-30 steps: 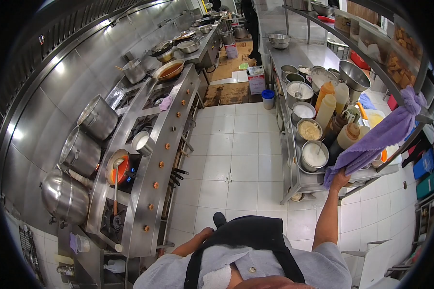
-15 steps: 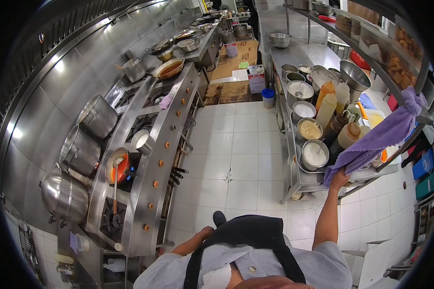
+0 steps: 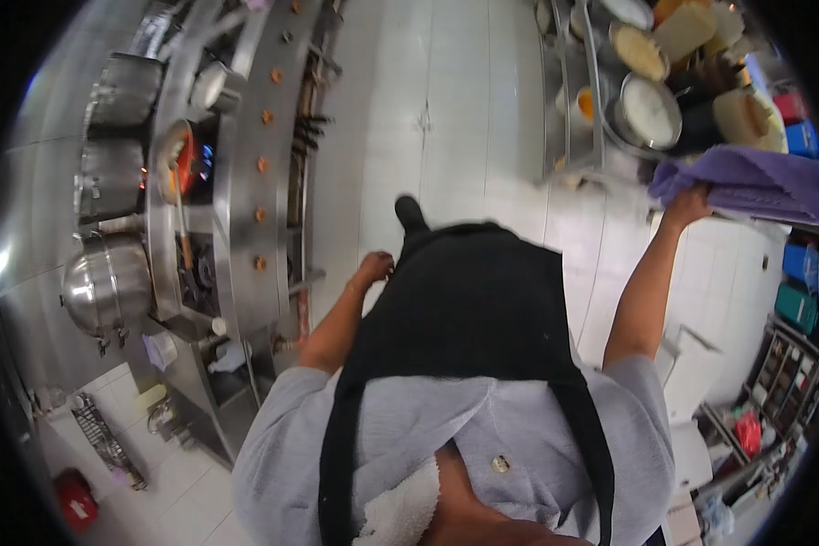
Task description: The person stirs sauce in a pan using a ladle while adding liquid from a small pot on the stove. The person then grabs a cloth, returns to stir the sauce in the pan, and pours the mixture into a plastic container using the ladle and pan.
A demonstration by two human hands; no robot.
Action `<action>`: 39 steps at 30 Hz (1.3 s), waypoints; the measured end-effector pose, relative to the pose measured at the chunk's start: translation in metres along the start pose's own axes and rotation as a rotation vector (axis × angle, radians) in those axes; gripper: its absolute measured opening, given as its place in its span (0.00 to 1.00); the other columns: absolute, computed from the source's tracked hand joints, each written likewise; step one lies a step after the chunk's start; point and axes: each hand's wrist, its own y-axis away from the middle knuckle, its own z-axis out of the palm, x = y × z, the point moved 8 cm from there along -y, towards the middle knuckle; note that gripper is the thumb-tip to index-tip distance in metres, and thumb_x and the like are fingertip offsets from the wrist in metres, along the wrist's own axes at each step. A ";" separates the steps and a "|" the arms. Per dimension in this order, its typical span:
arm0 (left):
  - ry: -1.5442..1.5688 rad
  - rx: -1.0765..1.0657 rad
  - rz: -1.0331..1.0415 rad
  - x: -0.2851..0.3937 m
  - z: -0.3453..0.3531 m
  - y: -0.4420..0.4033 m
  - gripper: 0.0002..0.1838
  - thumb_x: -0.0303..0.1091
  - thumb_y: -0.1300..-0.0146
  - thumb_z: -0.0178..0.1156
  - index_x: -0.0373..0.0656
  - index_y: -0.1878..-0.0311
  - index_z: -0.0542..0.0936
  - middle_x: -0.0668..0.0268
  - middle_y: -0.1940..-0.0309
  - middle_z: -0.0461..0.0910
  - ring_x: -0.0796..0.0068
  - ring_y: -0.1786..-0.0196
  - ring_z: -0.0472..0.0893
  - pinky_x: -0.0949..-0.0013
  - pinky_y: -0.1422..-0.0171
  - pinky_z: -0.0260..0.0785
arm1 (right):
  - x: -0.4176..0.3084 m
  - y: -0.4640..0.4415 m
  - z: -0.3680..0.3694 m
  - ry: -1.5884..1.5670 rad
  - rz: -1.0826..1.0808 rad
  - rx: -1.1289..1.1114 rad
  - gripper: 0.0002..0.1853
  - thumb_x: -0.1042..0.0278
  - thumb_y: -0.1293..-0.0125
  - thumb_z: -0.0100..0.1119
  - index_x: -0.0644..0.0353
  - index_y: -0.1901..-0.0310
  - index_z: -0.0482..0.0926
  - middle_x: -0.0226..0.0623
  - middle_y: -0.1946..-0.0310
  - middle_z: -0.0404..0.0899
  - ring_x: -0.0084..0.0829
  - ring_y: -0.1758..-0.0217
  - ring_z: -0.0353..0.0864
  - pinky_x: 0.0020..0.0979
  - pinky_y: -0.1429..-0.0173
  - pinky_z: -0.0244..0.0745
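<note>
My right hand is closed on the lower part of a purple towel, beside the corner of the metal prep table. Just past the towel on that table stand a metal pot of white contents and a bowl of pale yellow food. My left hand hangs low beside the black apron, its fingers loosely curled with nothing visible in them. It touches no kitchenware. On the stove to the left, a pan of orange-red sauce sits over a blue flame with a ladle resting in it.
The stove front with its knobs runs along my left. Large metal pots and a domed pot stand behind the burners. White floor tiles lie between stove and table. A white chair stands behind my right arm.
My view has tilted down, so the far end of the kitchen has left the frame. My right hand stays on the towel; my left hand still hangs at my side.
</note>
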 end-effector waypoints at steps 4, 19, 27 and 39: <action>-0.221 -0.053 0.272 -0.077 0.020 -0.024 0.14 0.30 0.38 0.52 0.31 0.56 0.81 0.56 0.66 0.83 0.61 0.65 0.82 0.61 0.57 0.74 | -0.076 0.002 0.008 0.000 0.057 0.126 0.09 0.75 0.42 0.59 0.74 0.64 0.77 0.40 0.66 0.81 0.33 0.65 0.78 0.34 0.54 0.74; -0.530 -0.221 0.162 -0.123 0.051 -0.058 0.17 0.35 0.49 0.63 0.38 0.57 0.82 0.50 0.60 0.82 0.52 0.54 0.81 0.60 0.49 0.73 | -0.067 -0.011 0.014 -0.252 0.086 0.061 0.11 0.67 0.38 0.55 0.66 0.60 0.76 0.38 0.59 0.80 0.33 0.58 0.80 0.32 0.49 0.75; -0.329 -0.104 0.122 -0.118 0.029 -0.075 0.16 0.36 0.47 0.61 0.37 0.57 0.81 0.48 0.59 0.81 0.50 0.53 0.81 0.59 0.48 0.73 | -0.063 -0.009 0.029 0.773 -0.174 -0.055 0.09 0.76 0.39 0.50 0.65 0.57 0.75 0.40 0.56 0.79 0.35 0.54 0.79 0.31 0.48 0.72; -0.331 0.153 0.212 -0.058 0.013 -0.057 0.17 0.37 0.44 0.58 0.35 0.56 0.81 0.50 0.65 0.83 0.60 0.64 0.84 0.60 0.56 0.75 | -0.074 -0.006 0.057 0.477 -0.208 -0.179 0.13 0.73 0.37 0.47 0.75 0.56 0.74 0.58 0.53 0.76 0.52 0.51 0.73 0.40 0.41 0.64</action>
